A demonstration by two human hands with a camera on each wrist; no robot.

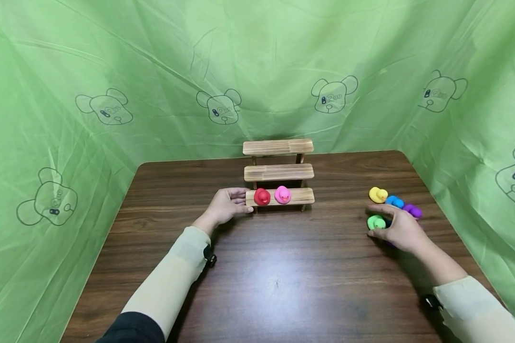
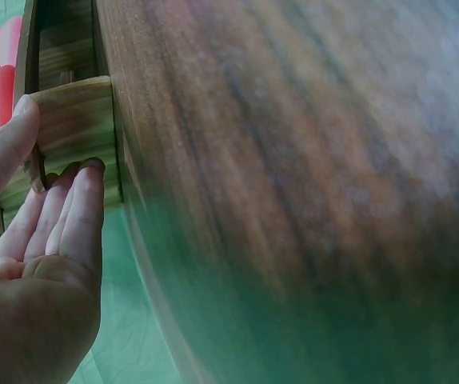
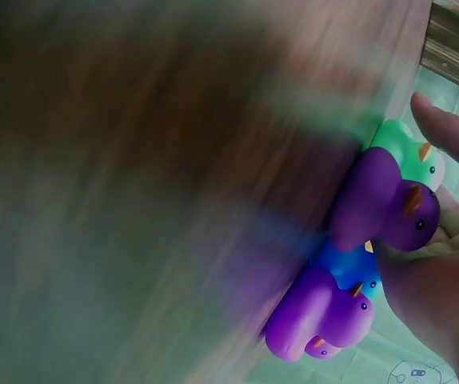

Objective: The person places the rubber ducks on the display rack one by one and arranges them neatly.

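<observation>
Step in hand is looking like picking up the green duck (image 1: 375, 222). It is sitting on the right side of the counter (image 1: 274, 276), between the thumb and fingers of the person's right grip (image 1: 401, 228). That grip is standing open around it, not pinching yet.

Left grip (image 1: 225, 205) is holding the near end of the wooden stand's (image 1: 279, 172) lowest board, thumb in front, fingers behind; it is probably steadying it. Red duck (image 1: 262, 196) and pink duck (image 1: 283, 195) are already sitting on that board, bare wood showing to the right of the pink one.

Next move is likely calling for a pinch on the green duck alone, then a straight lift. Watch out: a dark purple duck (image 3: 381, 200) is crowding it in the right wrist view, so a sloppy pinch is risking a nudge. Yellow (image 1: 377, 195), blue (image 1: 395, 201) and purple ducks (image 1: 412, 211) are waiting just beyond.
</observation>
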